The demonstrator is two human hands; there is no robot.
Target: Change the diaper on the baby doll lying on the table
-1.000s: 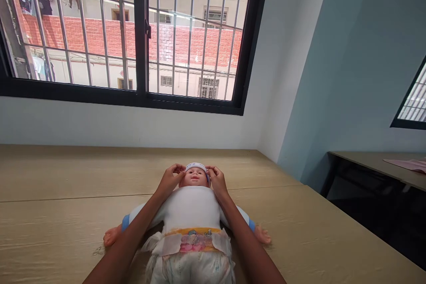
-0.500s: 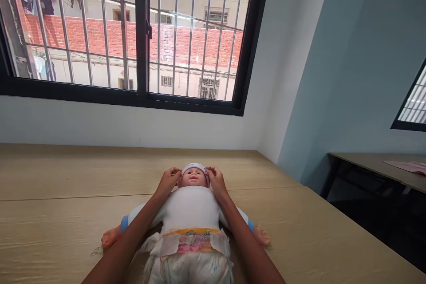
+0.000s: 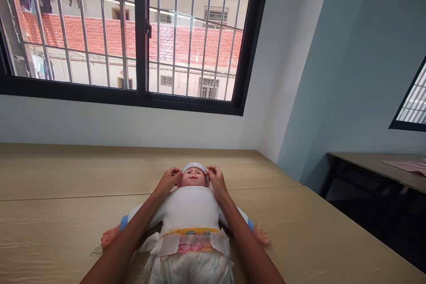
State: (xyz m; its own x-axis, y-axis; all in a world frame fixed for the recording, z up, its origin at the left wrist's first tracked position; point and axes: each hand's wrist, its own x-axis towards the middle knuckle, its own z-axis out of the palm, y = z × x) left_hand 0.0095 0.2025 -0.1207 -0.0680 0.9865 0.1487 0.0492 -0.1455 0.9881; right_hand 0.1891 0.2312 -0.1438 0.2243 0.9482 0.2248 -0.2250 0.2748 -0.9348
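Observation:
A baby doll (image 3: 192,208) lies on its back on the wooden table, head toward the window. It wears a white top with blue cuffs and a diaper (image 3: 193,248) with a yellow waistband. Across its forehead runs a white band (image 3: 194,165) with small dark marks; I cannot tell whether it is the edge of a cap. My left hand (image 3: 170,179) pinches at the band's left end beside the head. On the other side, my right hand (image 3: 215,179) has its fingers closed at the band's right end. Both forearms pass over the doll's arms.
The table (image 3: 66,173) reaches back to the white wall under a barred window (image 3: 143,53). Its right edge slants toward me. Farther right stands a dark table (image 3: 366,162) with a pink cloth (image 3: 404,166) on it.
Almost nothing differs. Both hands stay at the sides of the doll's head, with only a slight shift of the fingers and the band.

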